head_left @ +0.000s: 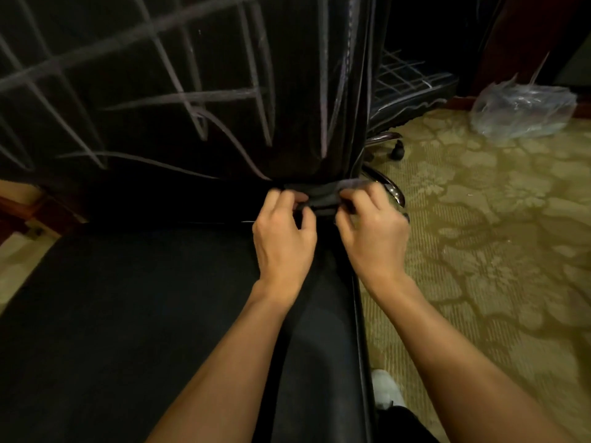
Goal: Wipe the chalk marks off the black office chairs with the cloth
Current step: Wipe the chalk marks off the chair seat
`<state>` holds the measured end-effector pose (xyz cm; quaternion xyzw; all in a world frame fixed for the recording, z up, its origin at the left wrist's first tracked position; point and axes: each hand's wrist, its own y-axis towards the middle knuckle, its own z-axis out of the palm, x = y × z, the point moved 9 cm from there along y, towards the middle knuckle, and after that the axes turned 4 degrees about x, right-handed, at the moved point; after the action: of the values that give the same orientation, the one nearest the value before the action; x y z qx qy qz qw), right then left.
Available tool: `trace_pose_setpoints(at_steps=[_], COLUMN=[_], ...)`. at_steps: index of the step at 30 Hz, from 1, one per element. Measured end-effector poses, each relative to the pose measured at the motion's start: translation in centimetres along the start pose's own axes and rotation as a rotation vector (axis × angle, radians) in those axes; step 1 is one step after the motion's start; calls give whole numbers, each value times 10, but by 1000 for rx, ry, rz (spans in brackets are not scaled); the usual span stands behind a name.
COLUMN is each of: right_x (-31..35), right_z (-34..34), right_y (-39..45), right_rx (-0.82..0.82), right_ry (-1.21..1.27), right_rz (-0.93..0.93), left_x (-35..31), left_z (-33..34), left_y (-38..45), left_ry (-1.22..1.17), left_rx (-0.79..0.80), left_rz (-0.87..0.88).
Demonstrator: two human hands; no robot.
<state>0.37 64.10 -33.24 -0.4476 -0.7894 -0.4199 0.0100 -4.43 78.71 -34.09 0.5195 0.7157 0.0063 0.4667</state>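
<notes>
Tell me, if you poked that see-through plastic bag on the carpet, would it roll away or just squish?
Probably squish. The plastic bag looks thin and crumpled, with wrinkles all over, so it is likely floppy and light. It sits slumped on the carpet, not round, so it would more likely slide or crinkle than roll.

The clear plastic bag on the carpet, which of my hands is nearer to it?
Right. Your right hand grips the cloth on the side toward the plastic bag; your left hand grips its other end, farther away.
</notes>
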Motion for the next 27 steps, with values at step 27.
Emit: trace_pose_setpoints(at_steps=[27], right_x=[-14], right_z=[41], right_y=[-16], right_rx=[218], right_ry=[-64], right_rz=[56], left_x=[19], left_z=[18], left_y=[-6], left_ry=[62], left_rx=[133], left_rz=[-165])
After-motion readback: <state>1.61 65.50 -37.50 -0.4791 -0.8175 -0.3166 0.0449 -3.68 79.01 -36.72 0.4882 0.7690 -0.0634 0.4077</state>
